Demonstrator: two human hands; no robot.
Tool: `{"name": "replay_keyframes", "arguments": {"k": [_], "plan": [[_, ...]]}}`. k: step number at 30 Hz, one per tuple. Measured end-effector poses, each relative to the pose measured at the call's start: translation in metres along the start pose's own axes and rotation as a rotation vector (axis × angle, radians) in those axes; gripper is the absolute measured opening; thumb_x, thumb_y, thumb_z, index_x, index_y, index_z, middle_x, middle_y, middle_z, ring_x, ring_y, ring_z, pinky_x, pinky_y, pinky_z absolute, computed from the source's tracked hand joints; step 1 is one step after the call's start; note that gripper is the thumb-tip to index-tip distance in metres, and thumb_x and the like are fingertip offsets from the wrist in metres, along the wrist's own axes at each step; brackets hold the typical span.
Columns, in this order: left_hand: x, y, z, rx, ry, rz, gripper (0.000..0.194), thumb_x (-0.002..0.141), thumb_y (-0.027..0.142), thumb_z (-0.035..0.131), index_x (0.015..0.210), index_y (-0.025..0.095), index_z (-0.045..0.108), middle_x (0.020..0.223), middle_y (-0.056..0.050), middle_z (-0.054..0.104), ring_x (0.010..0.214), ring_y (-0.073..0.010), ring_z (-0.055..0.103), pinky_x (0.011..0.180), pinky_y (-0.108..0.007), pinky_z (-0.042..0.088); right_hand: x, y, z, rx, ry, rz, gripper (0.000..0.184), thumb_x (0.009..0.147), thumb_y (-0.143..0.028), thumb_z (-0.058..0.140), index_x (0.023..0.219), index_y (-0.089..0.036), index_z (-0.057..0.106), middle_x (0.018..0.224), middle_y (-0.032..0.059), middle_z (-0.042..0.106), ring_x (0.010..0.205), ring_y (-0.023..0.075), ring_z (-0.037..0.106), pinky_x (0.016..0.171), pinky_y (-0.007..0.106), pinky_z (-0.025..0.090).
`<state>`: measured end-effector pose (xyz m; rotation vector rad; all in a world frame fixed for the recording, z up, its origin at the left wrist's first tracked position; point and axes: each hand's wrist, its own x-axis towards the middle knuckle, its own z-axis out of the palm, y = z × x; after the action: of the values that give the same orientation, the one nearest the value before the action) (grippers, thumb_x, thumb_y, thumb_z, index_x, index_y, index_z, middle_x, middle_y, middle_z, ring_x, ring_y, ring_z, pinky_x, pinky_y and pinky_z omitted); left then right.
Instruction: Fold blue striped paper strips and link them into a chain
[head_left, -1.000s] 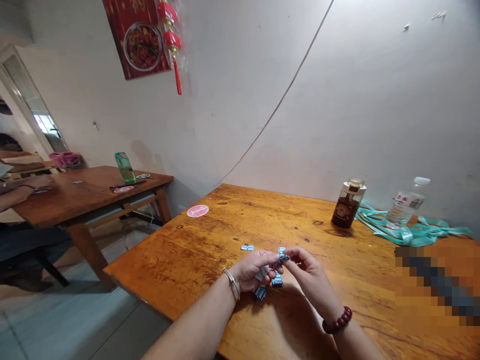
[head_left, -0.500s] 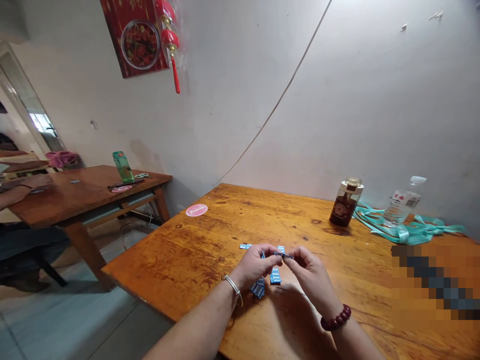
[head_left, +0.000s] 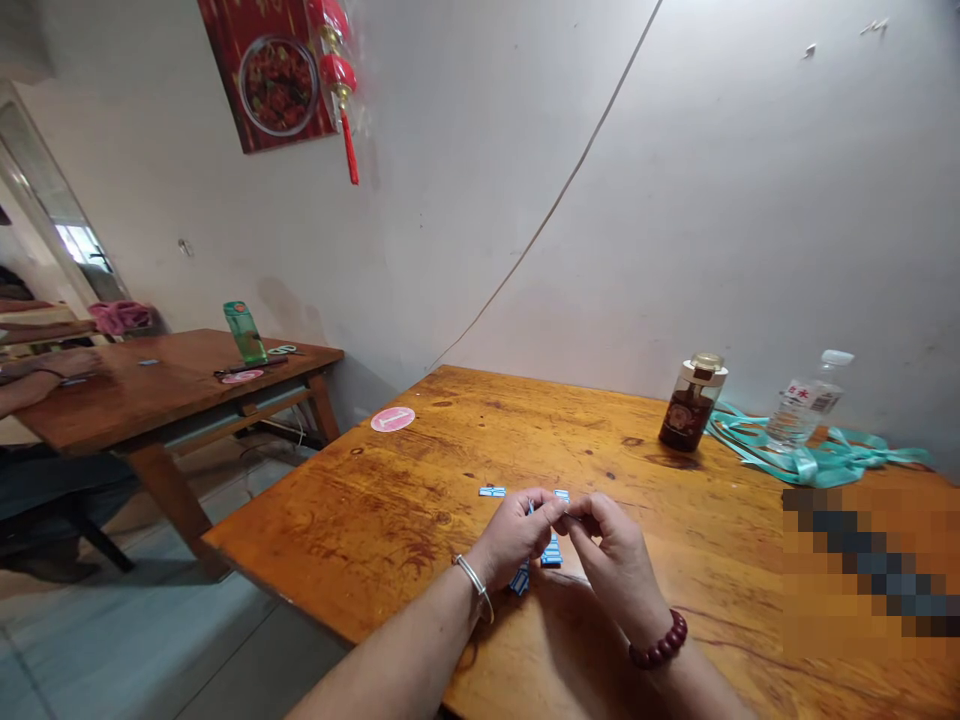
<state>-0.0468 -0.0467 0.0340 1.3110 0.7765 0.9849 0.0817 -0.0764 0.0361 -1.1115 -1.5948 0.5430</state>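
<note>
Over the wooden table, my left hand (head_left: 514, 540) and my right hand (head_left: 615, 555) meet at the fingertips, both closed. Pinched between them is a small striped piece (head_left: 571, 517), now mostly hidden and seen as a thin dark edge. A blue edge of another piece (head_left: 531, 506) shows among my left fingers. Several small blue-and-white striped pieces lie around my hands: one flat piece (head_left: 493, 491) beyond my left hand, one (head_left: 562, 494) behind the fingertips, a stack or row (head_left: 552, 553) under them, and a pile (head_left: 519, 580) below my left hand.
A dark drink bottle (head_left: 691, 402) and a clear water bottle (head_left: 808, 402) stand at the back right, with turquoise ribbon (head_left: 817, 468) around the latter. A pink round sticker (head_left: 393, 419) lies at the left edge. Another person's arm (head_left: 37, 385) rests on the neighbouring table (head_left: 180, 350).
The striped piece between my hands has turned from showing its patterned face to edge-on. My right fingers have curled in more. The pieces on the table stay about where they were.
</note>
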Motion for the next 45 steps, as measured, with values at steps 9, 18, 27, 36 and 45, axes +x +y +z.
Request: {"name": "replay_keyframes", "arguments": {"k": [9, 18, 27, 36, 45], "plan": [[0.0, 0.004, -0.004, -0.095, -0.002, -0.072, 0.035, 0.069, 0.046, 0.05, 0.07, 0.011, 0.055, 0.053, 0.003, 0.045, 0.037, -0.0014, 0.026, 0.035, -0.018, 0.015, 0.002, 0.003, 0.002, 0.179, 0.008, 0.095, 0.02, 0.073, -0.039, 0.05, 0.074, -0.019, 0.051, 0.067, 0.003, 0.055, 0.063, 0.0152, 0.052, 0.059, 0.027, 0.042], [0.002, -0.001, -0.007, -0.124, -0.021, -0.089, 0.037, 0.071, 0.045, 0.047, 0.078, 0.01, 0.056, 0.061, 0.0, 0.05, 0.038, -0.0018, 0.027, 0.035, -0.018, 0.014, 0.003, 0.005, -0.001, 0.236, -0.053, 0.129, 0.021, 0.074, -0.039, 0.05, 0.07, -0.018, 0.052, 0.069, 0.0033, 0.056, 0.067, 0.0157, 0.052, 0.062, 0.027, 0.042], [0.001, -0.002, -0.002, 0.02, 0.007, -0.017, 0.036, 0.069, 0.047, 0.05, 0.07, 0.011, 0.055, 0.048, 0.004, 0.041, 0.037, -0.0022, 0.028, 0.037, -0.018, 0.017, 0.002, -0.006, -0.005, -0.009, -0.028, 0.018, 0.019, 0.074, -0.036, 0.05, 0.067, -0.02, 0.057, 0.067, 0.0039, 0.057, 0.063, 0.0154, 0.05, 0.06, 0.027, 0.04], [0.002, 0.002, -0.004, 0.06, 0.057, 0.002, 0.033, 0.064, 0.042, 0.058, 0.075, 0.012, 0.054, 0.06, 0.003, 0.048, 0.042, -0.0017, 0.029, 0.039, -0.017, 0.02, 0.009, 0.003, -0.009, 0.51, -0.016, 0.438, 0.021, 0.065, -0.036, 0.06, 0.065, -0.015, 0.057, 0.056, -0.0013, 0.051, 0.052, 0.0098, 0.045, 0.052, 0.023, 0.037], [-0.003, -0.01, -0.016, 0.999, -0.142, 0.166, 0.019, 0.065, 0.034, 0.056, 0.073, 0.018, 0.062, 0.071, -0.002, 0.058, 0.066, -0.0134, 0.048, 0.058, -0.022, 0.031, 0.008, 0.016, -0.009, 0.602, -0.009, 0.472, 0.019, 0.067, -0.032, 0.06, 0.069, -0.014, 0.056, 0.059, -0.0011, 0.051, 0.054, 0.0089, 0.045, 0.054, 0.023, 0.037]]}}
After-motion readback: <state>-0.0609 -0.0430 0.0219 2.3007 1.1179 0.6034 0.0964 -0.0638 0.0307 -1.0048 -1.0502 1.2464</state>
